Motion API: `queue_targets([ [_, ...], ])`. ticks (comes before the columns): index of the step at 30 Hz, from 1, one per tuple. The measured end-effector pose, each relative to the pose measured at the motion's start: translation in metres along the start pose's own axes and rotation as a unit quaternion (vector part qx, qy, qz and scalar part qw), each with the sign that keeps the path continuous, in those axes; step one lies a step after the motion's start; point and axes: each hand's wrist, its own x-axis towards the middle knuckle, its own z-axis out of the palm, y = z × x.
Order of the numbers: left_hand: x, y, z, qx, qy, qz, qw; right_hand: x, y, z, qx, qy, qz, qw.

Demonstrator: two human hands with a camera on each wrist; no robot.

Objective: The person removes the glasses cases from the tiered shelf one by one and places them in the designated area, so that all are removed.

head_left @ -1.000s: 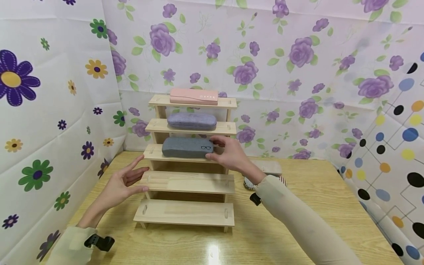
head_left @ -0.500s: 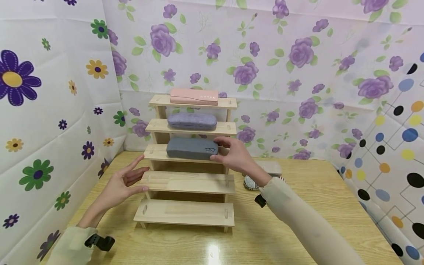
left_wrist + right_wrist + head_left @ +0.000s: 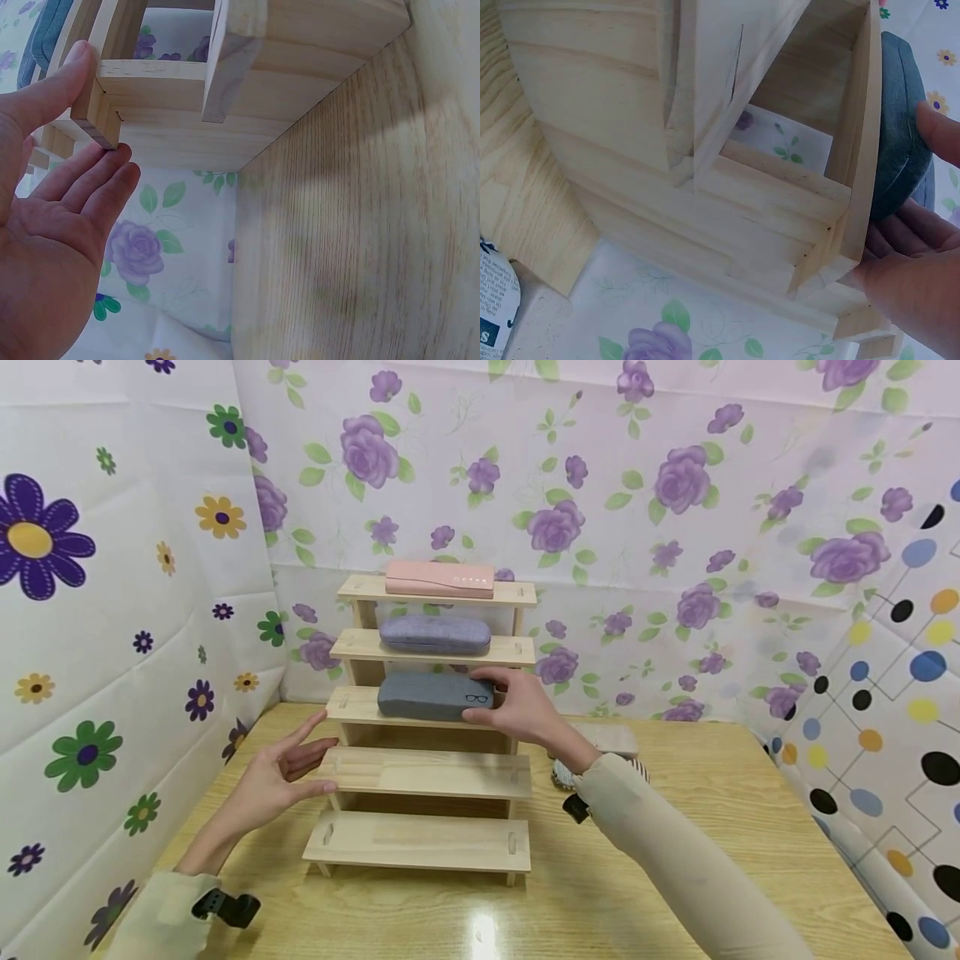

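A grey-blue glasses case [image 3: 423, 696] with a small glasses print lies lengthwise on the middle tier of a stepped wooden stand [image 3: 416, 842]. My right hand [image 3: 517, 703] holds the case's right end, thumb at the front and fingers behind. The right wrist view shows the thumb on this case [image 3: 901, 127], with the fingers beneath the far end. My left hand [image 3: 262, 781] is at the stand's left side, fingers fairly straight and fingertips against the tier ends. In the left wrist view, the thumb and fingertips lie beside a board end [image 3: 97, 112].
A lavender glasses case [image 3: 435, 635] sits one tier up, and a pink case [image 3: 440, 578] is on the top tier. Behind my right wrist, a beige case [image 3: 611, 739] and a patterned case [image 3: 562, 775] lie on the wooden table [image 3: 697, 827]. Printed cloth surrounds the table.
The grey-blue case has shifted slightly right along its tier. My right hand went right with it, then slid back left over its end. My left hand stays in place.
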Motion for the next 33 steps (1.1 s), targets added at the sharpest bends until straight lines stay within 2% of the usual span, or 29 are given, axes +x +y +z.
queue_targets([
  [8, -0.002, -0.001, -0.001, 0.002, 0.002, 0.005, 1.0, -0.007, 0.001, -0.003, 0.006, 0.004, 0.013, 1.0],
  [14, -0.001, -0.002, -0.001, 0.007, 0.002, 0.006, 1.0, -0.01, 0.0, -0.008, 0.009, -0.012, 0.021, 1.0],
  [19, 0.0, -0.002, 0.0, 0.001, -0.001, 0.008, 1.0, -0.007, 0.0, -0.011, -0.014, -0.026, 0.024, 0.999],
  [26, 0.001, -0.002, 0.0, 0.0, 0.0, 0.007, 1.0, -0.002, -0.001, -0.01, -0.017, -0.028, 0.005, 0.999],
  [33, 0.001, -0.001, 0.0, -0.005, 0.0, 0.007, 1.0, -0.004, -0.001, -0.015, -0.014, -0.043, 0.023, 0.999],
])
